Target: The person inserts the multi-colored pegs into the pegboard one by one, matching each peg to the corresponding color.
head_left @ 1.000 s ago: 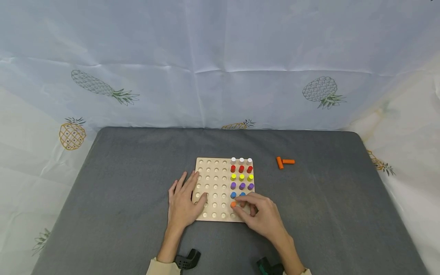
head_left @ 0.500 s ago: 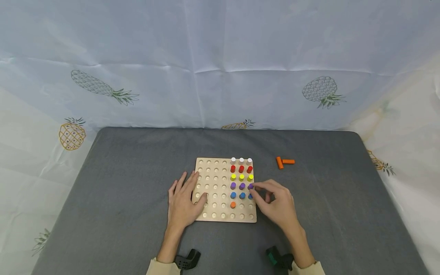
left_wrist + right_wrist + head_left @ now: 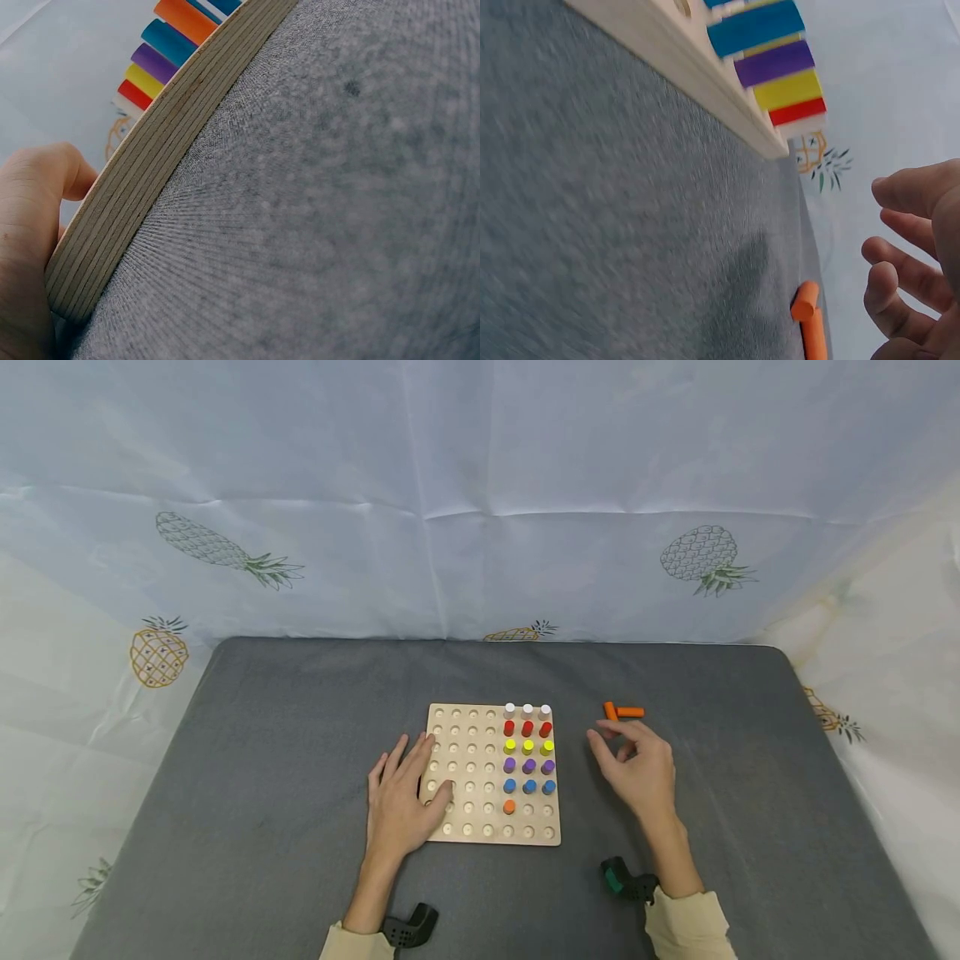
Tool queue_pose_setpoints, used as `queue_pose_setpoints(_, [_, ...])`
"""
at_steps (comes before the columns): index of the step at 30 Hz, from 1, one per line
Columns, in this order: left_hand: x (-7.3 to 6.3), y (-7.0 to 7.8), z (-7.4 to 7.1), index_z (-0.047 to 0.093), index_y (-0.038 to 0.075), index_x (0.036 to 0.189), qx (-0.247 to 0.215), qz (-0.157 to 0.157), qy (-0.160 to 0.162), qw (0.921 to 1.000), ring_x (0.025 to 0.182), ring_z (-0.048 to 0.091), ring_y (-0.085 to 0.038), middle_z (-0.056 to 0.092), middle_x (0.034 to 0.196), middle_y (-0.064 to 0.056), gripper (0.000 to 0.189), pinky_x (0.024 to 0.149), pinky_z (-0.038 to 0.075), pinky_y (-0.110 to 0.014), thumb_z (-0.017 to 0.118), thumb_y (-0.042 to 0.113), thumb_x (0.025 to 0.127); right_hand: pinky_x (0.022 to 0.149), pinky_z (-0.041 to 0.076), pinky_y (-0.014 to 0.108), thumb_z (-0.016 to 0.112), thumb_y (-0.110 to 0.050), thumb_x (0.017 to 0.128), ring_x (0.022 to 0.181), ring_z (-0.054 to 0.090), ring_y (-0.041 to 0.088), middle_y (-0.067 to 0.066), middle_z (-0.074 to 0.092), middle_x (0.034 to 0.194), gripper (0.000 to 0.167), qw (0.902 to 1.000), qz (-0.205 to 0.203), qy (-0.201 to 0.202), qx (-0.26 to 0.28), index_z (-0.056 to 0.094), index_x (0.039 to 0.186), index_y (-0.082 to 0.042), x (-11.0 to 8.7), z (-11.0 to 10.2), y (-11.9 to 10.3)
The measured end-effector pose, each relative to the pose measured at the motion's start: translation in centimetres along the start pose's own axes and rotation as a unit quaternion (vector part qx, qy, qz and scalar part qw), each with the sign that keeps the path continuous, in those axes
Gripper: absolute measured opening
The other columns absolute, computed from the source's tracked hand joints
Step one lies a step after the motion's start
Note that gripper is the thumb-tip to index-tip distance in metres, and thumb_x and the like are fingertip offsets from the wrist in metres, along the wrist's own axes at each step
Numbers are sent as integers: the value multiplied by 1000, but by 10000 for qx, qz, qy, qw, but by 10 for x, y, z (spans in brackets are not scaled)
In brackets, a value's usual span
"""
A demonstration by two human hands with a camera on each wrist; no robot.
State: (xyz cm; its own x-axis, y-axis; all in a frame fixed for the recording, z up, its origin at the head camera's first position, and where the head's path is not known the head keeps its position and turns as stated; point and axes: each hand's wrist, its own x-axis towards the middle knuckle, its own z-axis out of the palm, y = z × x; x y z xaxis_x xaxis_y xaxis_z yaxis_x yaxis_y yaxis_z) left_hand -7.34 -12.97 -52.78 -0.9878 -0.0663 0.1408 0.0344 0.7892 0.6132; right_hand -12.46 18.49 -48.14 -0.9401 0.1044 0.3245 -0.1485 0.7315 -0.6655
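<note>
A wooden pegboard (image 3: 480, 777) lies in front of me with three columns of pegs on its right side. From the far edge the rows run white, red, yellow, purple (image 3: 528, 766) and blue (image 3: 529, 787). One orange peg (image 3: 509, 807) stands in the row nearer me. My left hand (image 3: 401, 806) rests along the board's left edge, its thumb over the top. My right hand (image 3: 641, 768) hovers right of the board with nothing between thumb and fingers. Just beyond its fingertips lie two loose orange pegs (image 3: 631, 712), touching each other; in the right wrist view they appear lower right (image 3: 814, 335).
A grey cloth (image 3: 300, 710) covers the table. Pineapple-print fabric (image 3: 465, 568) hangs behind its far edge. Black wrist devices (image 3: 410, 927) sit at both wrists. Bare holes fill the board's left side and nearest row.
My right hand has let go of the orange peg, which stands in the board. It passed the right-hand blue and purple pegs, then moved right and away toward the loose pegs. The left hand stays put.
</note>
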Motion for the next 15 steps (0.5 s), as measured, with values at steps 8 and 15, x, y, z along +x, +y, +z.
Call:
queue_pose_setpoints(8, [0, 0, -1, 50, 21, 153, 9, 12, 0, 10000, 152, 39, -30, 54, 155, -3, 70, 123, 21, -56, 69, 36, 87, 42, 33, 21, 81, -16, 86, 50, 41, -2, 15, 72, 90, 21, 9996, 221, -88, -176, 80, 102, -3, 11, -1, 13])
queue_pose_setpoints(15, [0, 0, 0, 50, 21, 153, -20, 4, -5, 10000, 152, 39, -30, 54, 155, -2, 71, 124, 20, -56, 69, 35, 86, 39, 31, 19, 79, -19, 89, 50, 40, -5, 17, 73, 98, 23, 9992, 308, -193, -162, 80, 106, -4, 17, -3, 22])
